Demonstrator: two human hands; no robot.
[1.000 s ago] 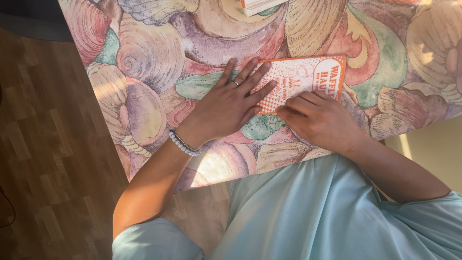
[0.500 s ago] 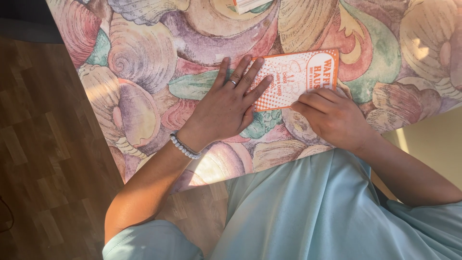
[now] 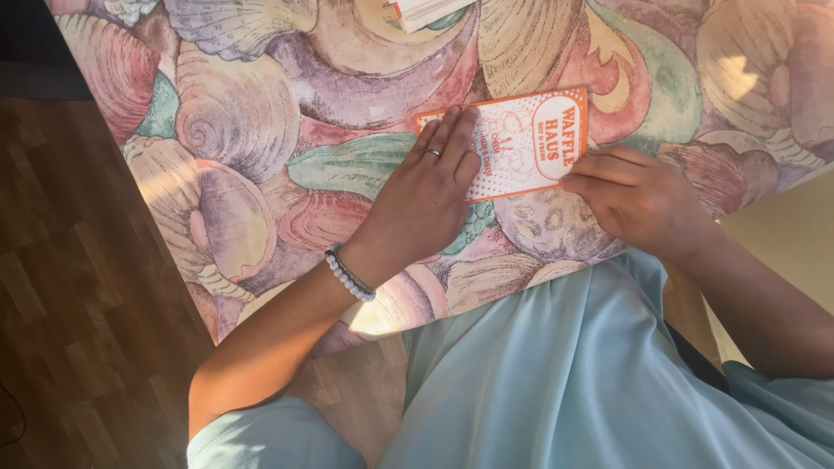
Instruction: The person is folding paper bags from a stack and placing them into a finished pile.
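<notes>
An orange-and-white printed paper [image 3: 526, 143] lies flat on a table covered by a cloth patterned with large seashells [image 3: 261, 130]. My left hand [image 3: 426, 195] rests palm-down on the paper's left part, fingers together and pressing it flat; it wears a ring and a beaded bracelet. My right hand [image 3: 638, 200] sits at the paper's lower right corner with fingers curled, fingertips touching its edge.
The corner of a white book or stack of paper [image 3: 426, 10] pokes in at the top edge. Dark wooden floor [image 3: 78, 330] lies to the left of the table. My light blue clothing [image 3: 565, 373] fills the bottom of the view.
The right hand has slid off the paper toward its lower right corner, uncovering more of the print. The left hand stays pressed on the paper's left part.
</notes>
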